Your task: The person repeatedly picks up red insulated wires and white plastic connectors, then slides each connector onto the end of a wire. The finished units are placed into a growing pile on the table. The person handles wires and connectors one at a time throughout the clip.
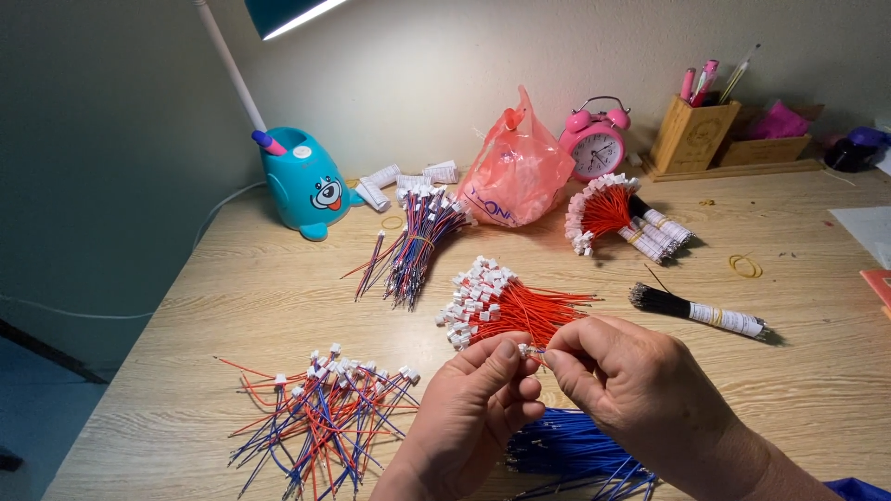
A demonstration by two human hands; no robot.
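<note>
My left hand (469, 413) and my right hand (631, 385) meet near the table's front, fingertips pinched together on a small white connector (531, 351) with a wire. Just behind the fingers lies a bundle of red wires with white connectors (501, 311). Under my hands a pile of blue wires (566, 450) spreads out. To the left lies a loose heap of red and blue wires with white connectors (320, 413).
Wooden table (232, 306). At the back: a teal lamp base (306, 186), a red-and-blue wire bundle (413, 246), an orange plastic bag (515, 172), a pink alarm clock (596, 139), a wooden pen holder (691, 134). Another red wire bundle (608, 211), a black wire bundle (691, 309).
</note>
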